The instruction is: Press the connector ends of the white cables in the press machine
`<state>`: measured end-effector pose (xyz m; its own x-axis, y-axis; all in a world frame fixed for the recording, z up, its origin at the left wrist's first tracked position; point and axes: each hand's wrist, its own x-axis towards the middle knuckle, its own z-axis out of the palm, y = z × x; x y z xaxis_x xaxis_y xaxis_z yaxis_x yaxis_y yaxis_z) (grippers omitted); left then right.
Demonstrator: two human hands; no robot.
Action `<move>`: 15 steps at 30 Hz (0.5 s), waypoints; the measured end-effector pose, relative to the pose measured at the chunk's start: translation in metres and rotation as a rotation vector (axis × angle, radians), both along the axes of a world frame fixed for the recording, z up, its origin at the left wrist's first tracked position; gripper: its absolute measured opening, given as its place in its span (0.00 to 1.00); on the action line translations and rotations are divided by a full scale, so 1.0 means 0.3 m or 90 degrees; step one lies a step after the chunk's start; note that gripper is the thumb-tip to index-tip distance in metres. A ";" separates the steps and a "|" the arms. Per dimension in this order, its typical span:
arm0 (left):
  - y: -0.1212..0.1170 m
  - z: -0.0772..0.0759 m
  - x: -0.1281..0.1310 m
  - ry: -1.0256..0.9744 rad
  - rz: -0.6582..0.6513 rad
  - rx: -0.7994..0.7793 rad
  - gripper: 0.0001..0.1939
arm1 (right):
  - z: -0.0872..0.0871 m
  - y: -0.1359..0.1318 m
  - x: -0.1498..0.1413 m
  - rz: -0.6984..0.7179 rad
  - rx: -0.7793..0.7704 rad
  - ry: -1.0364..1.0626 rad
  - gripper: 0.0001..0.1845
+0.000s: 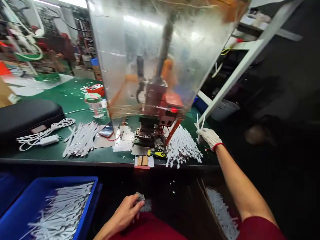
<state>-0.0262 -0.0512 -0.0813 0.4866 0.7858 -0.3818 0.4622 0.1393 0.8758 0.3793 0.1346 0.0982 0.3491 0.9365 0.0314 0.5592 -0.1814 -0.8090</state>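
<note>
Right hand: gloved, pinched on white strips, right of the machine;
Left hand: bare, clamped on a grey object before the machine;
Strip pile: table, beside the machine.

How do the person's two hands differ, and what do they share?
The left hand is ungloved; the right hand wears a white, red-cuffed glove.
The left hand is low, near the lap; the right hand is up at the green table.
The left hand has a small grey item against it; the right hand holds two upright white strips.
Both hands seem partly closed.
</note>
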 end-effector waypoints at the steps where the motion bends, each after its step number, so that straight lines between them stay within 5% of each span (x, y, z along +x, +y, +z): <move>1: 0.003 0.026 0.011 -0.059 -0.007 -0.053 0.22 | 0.010 -0.004 -0.006 0.015 0.010 0.047 0.15; 5: 0.045 0.180 0.082 -0.259 -0.038 -0.190 0.25 | 0.020 -0.101 -0.145 0.108 0.013 0.299 0.16; 9: 0.115 0.311 0.167 -0.389 0.019 -0.209 0.28 | -0.034 -0.281 -0.369 0.228 -0.098 0.461 0.18; 15: 0.140 0.328 0.199 -0.470 0.069 -0.251 0.30 | -0.152 -0.389 -0.556 0.301 -0.104 0.553 0.17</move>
